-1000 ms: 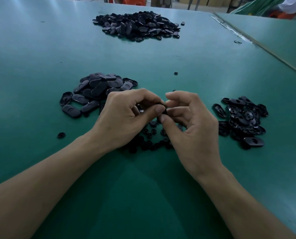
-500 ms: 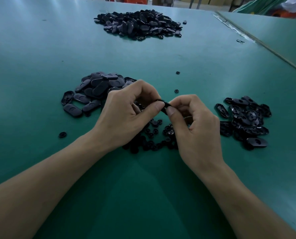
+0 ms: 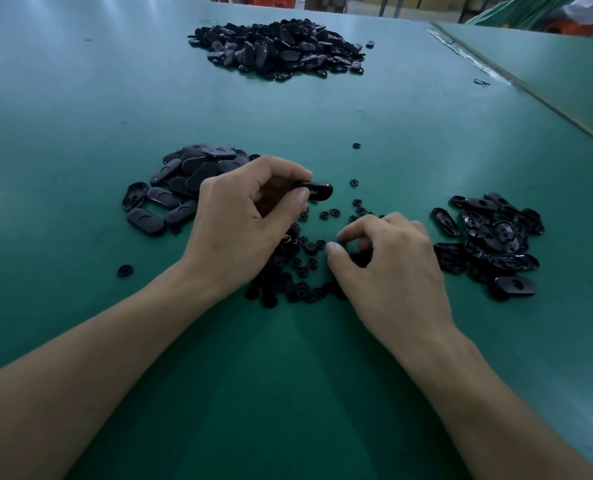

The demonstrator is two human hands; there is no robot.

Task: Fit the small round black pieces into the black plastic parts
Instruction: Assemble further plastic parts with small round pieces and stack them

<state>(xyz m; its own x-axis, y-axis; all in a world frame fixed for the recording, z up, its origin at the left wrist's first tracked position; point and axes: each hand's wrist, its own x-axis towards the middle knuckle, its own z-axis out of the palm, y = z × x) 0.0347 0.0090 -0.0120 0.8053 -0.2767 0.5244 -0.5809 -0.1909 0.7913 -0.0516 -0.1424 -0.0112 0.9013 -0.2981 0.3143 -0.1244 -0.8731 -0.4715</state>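
The left hand (image 3: 250, 216) pinches one black plastic part (image 3: 317, 190) between thumb and curled fingers. It holds the part clear of the table (image 3: 80, 105), just above the middle of the frame, with the free end sticking out to the right. Held that way, the part looks ready for the other hand to reach.

The right hand (image 3: 388, 268) sits lower, right of centre. Its fingers curl down, with thumb and forefinger close together, over the small round pieces (image 3: 298, 268) scattered on the table between and under both hands. The fingertips hide whether it already has one pinched, so I cannot tell. It is probably picking out a piece to fit into the held part.

A left heap (image 3: 181, 188) of oval parts lies at centre left beside the left hand, mostly smooth side up. A right heap (image 3: 492, 237) at centre right shows hollow undersides. Keeping the two apart suggests one is supply and the other finished work, though which is which is unclear. A larger far heap (image 3: 277, 46) sits at top centre, and one stray round piece (image 3: 125, 270) lies alone at lower left.
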